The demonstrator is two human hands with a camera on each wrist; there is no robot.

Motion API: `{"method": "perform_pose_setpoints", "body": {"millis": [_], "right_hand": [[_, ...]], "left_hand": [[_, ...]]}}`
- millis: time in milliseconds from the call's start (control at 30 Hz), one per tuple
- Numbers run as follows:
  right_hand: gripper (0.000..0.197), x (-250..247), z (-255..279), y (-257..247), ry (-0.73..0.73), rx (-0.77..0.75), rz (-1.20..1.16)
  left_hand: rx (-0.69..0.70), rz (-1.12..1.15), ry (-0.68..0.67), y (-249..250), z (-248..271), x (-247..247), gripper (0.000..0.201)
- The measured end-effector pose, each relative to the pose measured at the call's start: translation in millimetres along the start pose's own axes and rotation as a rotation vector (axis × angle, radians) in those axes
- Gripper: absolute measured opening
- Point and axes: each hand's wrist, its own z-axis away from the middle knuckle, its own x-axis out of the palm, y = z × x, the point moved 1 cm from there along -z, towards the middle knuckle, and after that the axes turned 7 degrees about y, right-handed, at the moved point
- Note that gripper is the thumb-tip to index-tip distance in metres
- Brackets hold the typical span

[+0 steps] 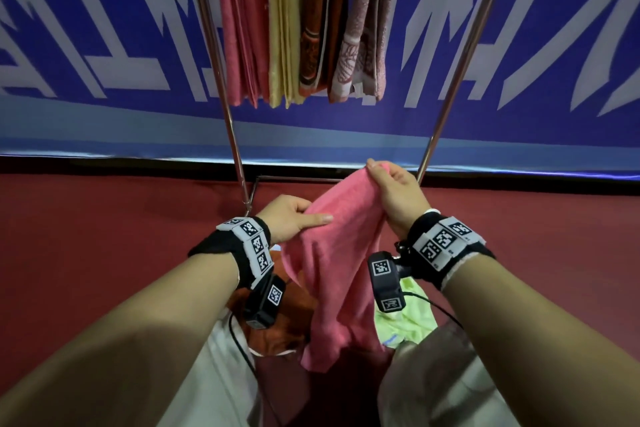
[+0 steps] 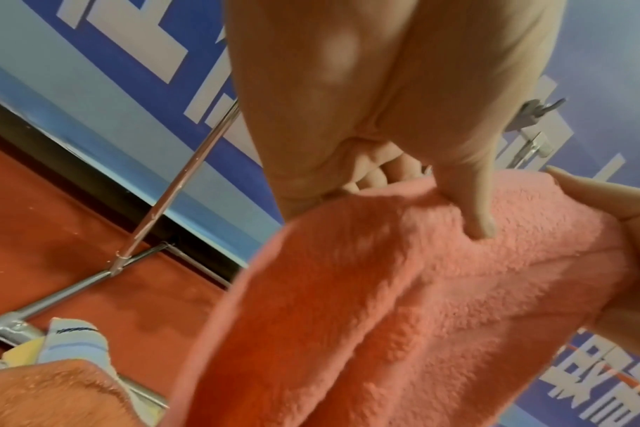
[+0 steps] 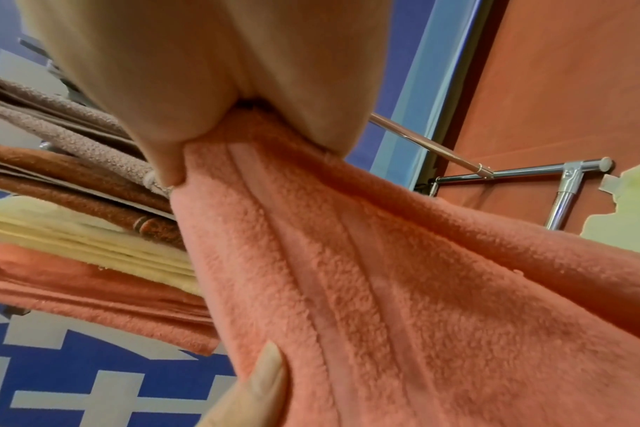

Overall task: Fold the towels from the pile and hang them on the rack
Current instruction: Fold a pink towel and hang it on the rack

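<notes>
In the head view we are holding a pink towel (image 1: 332, 270) at the centre of the frame. Our left hand (image 1: 291, 218) is pinching its left edge between thumb and fingers. Our right hand (image 1: 398, 198), higher and to the right, is gripping its top corner, so the cloth is drooping between our forearms. Beneath it, at the lower centre, an orange towel (image 1: 277, 333) and a light green towel (image 1: 408, 319) are lying in the pile. The rack (image 1: 460, 55) is rising at the upper centre, with four folded towels (image 1: 282, 28) hanging side by side on it: pink, yellow, brown and mauve. In the left wrist view our thumb (image 2: 472, 208) is pressing into the pink cloth while the fingers are curling behind the fold. A striped towel (image 2: 73, 338) is showing at the lower left beside the rack's base bar. In the right wrist view the towel's hemmed edge is bunching inside our tight grip, and a digit of the left hand is touching the cloth at the bottom of the frame.
</notes>
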Motion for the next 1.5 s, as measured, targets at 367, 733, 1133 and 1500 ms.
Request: {"method": "perform_pose_setpoints", "body": {"millis": [367,733,1133,1500], "right_hand": [[0.033,-31.3,-9.2,29.2,0.020,0.025,0.200],[0.015,-50.1,0.4,63.9,-0.237,0.063,0.438],[0.028,-28.3,10.5,60.4,-0.411,-0.136,0.634],[0.034,-14.9,16.0,69.8,-0.677,-0.271,0.951]], "left_hand": [[-0.021,-0.062,0.211,-30.8,-18.6,-8.1,0.020],[-0.197,0.499,0.184,-30.3,-16.9,7.4,0.020],[-0.268,0.801,0.274,-30.7,-24.1,14.3,0.019],[-0.354,0.771,0.345,-30.8,-31.9,26.2,0.015]]}}
